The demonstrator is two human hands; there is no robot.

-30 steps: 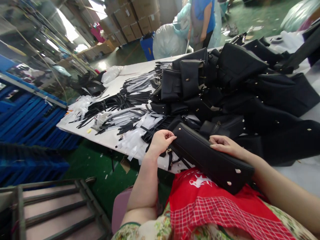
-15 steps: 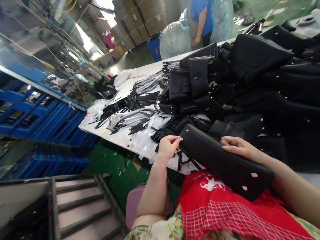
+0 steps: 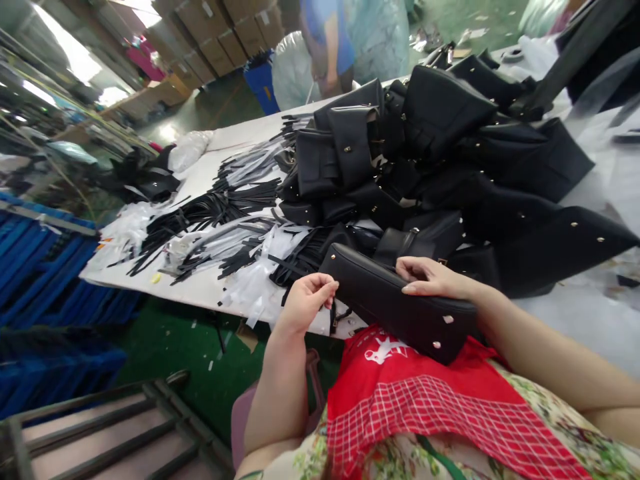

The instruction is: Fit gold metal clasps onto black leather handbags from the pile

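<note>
A black handbag [image 3: 395,307] lies bottom-up across my lap on a red apron [image 3: 415,393], its metal feet showing. My left hand [image 3: 305,303] pinches the bag's left end, fingers curled closed on it. My right hand [image 3: 430,279] rests on the bag's upper edge, fingers bent over it and holding it steady. A strap with a metal clasp [image 3: 340,317] dangles under the bag's left end.
A heap of black handbags [image 3: 450,160] covers the white table [image 3: 200,287] ahead. Black straps and clear plastic wrappers [image 3: 225,227] lie to the left. Blue crates [image 3: 45,280] stand at left, a metal rack [image 3: 115,427] below. A person in blue [image 3: 327,40] stands beyond the table.
The view swung left and back; the bag has slid a little nearer on my lap. Both hands have kept their hold on it.
</note>
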